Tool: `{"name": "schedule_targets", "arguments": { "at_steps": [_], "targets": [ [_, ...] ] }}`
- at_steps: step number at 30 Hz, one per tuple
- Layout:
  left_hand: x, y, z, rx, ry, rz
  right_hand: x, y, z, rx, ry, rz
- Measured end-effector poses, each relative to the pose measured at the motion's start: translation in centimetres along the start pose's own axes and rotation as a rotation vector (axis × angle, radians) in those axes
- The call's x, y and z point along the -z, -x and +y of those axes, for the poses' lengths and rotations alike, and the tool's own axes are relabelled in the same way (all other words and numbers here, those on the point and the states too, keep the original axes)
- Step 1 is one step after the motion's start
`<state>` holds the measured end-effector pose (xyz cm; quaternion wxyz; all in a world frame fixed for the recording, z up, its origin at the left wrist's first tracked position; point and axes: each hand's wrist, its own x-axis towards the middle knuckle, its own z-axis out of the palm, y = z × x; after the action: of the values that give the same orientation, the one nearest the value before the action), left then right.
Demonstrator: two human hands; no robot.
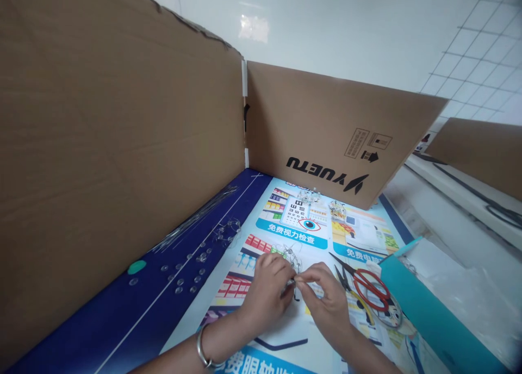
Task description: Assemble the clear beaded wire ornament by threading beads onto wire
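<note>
My left hand (269,284), with a silver bangle on its wrist, is closed around a looped wire piece with clear beads (291,254). Its loops stick out above my fingers. My right hand (326,295) pinches thumb against forefinger at the near end of this piece, touching the left fingertips. What exactly the right fingertips grip is too small to make out. Right of that hand lie red-handled scissors (373,290) and pliers with yellow handles (361,295), partly overlapping. Another wire-and-bead cluster (227,231) rests to the left on the dark blue strip.
Loose clear beads (179,281) and thin straight wires (196,219) lie at the left, near a green disc (137,267). More wire pieces (310,195) sit at the back. A wire coil (389,312) and a teal box (432,303) stand right. Cardboard walls (326,129) enclose the printed mat.
</note>
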<state>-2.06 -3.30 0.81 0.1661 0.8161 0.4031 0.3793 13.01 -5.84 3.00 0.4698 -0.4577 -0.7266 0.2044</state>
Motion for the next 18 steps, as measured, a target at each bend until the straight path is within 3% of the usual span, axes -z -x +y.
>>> {"name": "schedule_targets", "arguments": {
  "at_steps": [7,18],
  "targets": [
    [0.1,0.1,0.0,-0.036,-0.072,0.006,0.9,0.0,-1.5,-0.07,-0.117,0.023],
    [0.3,-0.2,-0.9,-0.02,-0.164,0.047,1.0,0.5,-2.7,0.01,-0.167,-0.024]
  ]
}}
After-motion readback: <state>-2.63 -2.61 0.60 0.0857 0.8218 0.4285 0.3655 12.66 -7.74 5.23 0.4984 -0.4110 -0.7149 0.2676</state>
